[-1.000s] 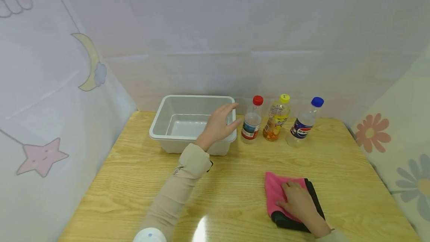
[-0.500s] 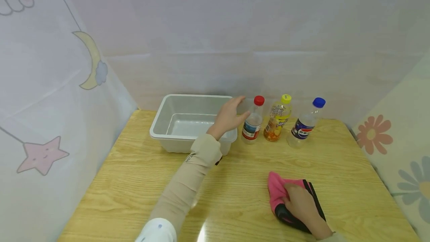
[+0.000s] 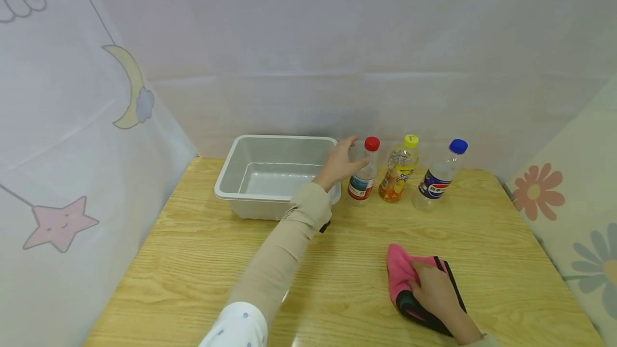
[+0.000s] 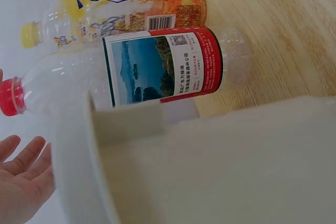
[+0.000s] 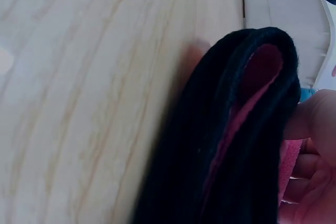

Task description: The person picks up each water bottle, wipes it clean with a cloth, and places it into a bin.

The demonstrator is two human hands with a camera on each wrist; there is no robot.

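Fingers spread, my left hand (image 3: 339, 164) reaches over the right rim of the white plastic tub (image 3: 277, 197), beside the red-capped bottle (image 3: 361, 182). In the head view its thumb overlaps that bottle. The left wrist view shows the fingers of the left hand (image 4: 23, 182) near the bottle's neck (image 4: 47, 90), with no grip on it; whether the thumb touches, I cannot tell. Lower right, my right hand (image 3: 436, 291) pinches a folded pink cloth (image 3: 399, 269) with black edging, bunched up between thumb and fingers. The cloth's black border (image 5: 252, 124) loops up in the right wrist view.
Right of the red-capped bottle stand a yellow-capped bottle (image 3: 398, 173) with orange contents and a blue-capped bottle (image 3: 436, 181). All are on the wooden table (image 3: 202, 261) near the white back curtain (image 3: 289, 42). The tub's wall (image 4: 220, 161) fills the lower left wrist view.
My left hand has moved right, from over the tub's right rim to the red-capped bottle. My right hand has gathered the cloth, which lay flatter before, into a bunched fold.
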